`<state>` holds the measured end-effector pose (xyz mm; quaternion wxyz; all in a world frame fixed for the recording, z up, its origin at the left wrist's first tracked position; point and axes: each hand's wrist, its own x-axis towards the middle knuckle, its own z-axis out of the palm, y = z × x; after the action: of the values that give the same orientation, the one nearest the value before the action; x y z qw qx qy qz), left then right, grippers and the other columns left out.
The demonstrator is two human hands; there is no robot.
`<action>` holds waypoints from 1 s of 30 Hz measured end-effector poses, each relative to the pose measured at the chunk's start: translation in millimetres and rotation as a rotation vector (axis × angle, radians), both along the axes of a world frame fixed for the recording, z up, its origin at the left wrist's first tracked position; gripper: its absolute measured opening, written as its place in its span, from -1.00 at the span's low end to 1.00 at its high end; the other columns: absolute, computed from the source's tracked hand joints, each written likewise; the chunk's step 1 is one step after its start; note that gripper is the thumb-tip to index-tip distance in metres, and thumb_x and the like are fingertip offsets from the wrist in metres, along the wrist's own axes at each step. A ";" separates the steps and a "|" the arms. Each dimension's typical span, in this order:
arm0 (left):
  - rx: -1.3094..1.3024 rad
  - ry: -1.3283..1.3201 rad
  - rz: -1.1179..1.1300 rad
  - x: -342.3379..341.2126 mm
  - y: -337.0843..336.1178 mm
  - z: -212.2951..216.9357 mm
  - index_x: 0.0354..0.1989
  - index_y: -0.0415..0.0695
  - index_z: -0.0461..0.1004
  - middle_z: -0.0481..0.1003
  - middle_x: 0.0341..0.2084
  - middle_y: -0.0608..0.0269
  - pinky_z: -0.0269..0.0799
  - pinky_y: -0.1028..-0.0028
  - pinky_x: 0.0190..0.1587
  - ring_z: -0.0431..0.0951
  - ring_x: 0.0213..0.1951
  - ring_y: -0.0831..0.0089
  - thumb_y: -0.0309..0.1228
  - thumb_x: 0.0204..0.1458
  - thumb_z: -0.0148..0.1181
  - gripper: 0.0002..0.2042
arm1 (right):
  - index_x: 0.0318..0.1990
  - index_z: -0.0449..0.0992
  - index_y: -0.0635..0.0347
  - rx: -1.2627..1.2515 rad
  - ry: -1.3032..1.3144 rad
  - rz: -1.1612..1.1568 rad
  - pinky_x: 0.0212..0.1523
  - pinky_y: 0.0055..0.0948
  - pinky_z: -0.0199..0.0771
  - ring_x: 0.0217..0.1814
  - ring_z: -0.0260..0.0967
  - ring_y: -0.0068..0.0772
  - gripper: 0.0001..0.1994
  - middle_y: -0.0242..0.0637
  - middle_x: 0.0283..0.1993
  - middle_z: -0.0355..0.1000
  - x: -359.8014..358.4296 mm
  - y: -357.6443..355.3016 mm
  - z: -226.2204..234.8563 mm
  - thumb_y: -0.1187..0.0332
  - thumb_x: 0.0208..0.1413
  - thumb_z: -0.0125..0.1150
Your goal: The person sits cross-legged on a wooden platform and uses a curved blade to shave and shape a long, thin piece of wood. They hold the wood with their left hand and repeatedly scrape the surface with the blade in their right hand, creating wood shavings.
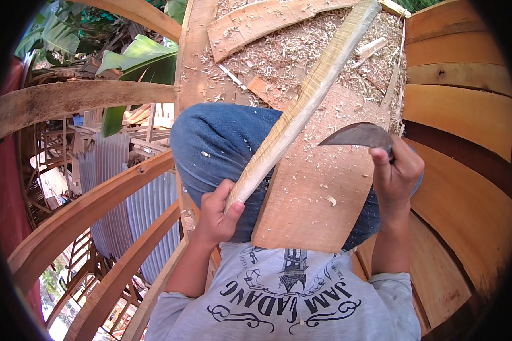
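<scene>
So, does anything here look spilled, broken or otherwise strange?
Only wood shavings, strewn thickly over the planks past the person's knees. The left hand grips a long wooden stick; the right hand holds a curved blade.

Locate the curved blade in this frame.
In the head view the curved blade is right of centre, gripped by the right hand, poised over the flat board on the lap, right of the long wooden stick.
</scene>
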<state>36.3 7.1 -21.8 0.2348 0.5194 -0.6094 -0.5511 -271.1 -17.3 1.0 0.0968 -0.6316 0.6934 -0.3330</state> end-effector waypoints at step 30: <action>-0.248 -0.147 0.120 -18.4 10.8 -6.5 -0.35 -0.28 0.36 0.36 -0.70 0.18 0.27 0.54 -0.56 0.40 -0.64 0.52 -0.18 0.07 0.11 -0.67 | -0.76 0.20 0.09 0.092 0.112 0.221 -0.74 -0.38 0.14 -0.79 0.18 -0.32 -0.47 -0.35 -0.79 0.14 57.1 8.4 -18.7 -0.13 -0.23 0.27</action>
<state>17.9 17.9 -28.4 0.2844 0.5610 -0.6560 -0.4171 -214.0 -8.9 -17.7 0.1232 -0.7166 0.6384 -0.2524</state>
